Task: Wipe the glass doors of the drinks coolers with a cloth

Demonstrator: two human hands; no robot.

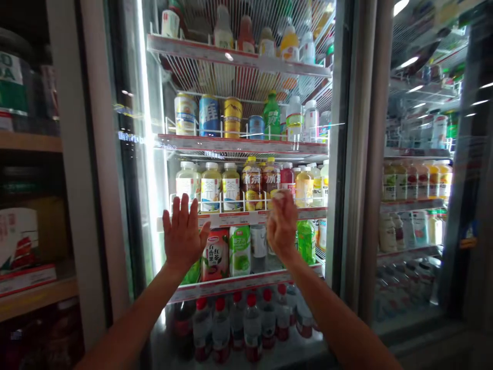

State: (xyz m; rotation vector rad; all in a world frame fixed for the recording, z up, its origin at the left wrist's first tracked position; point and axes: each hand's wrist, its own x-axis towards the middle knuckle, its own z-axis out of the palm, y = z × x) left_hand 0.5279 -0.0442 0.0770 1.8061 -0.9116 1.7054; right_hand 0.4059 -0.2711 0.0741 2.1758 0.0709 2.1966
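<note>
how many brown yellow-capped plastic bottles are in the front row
2, side by side: the left bottle, and the right bottle, partly behind the right hand. More may be hidden behind them.

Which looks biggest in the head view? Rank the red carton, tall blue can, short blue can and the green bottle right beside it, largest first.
1. Red carton
2 or 3, too alike to rank: tall blue can, which is wider, and green bottle, which is taller
4. Short blue can
</note>
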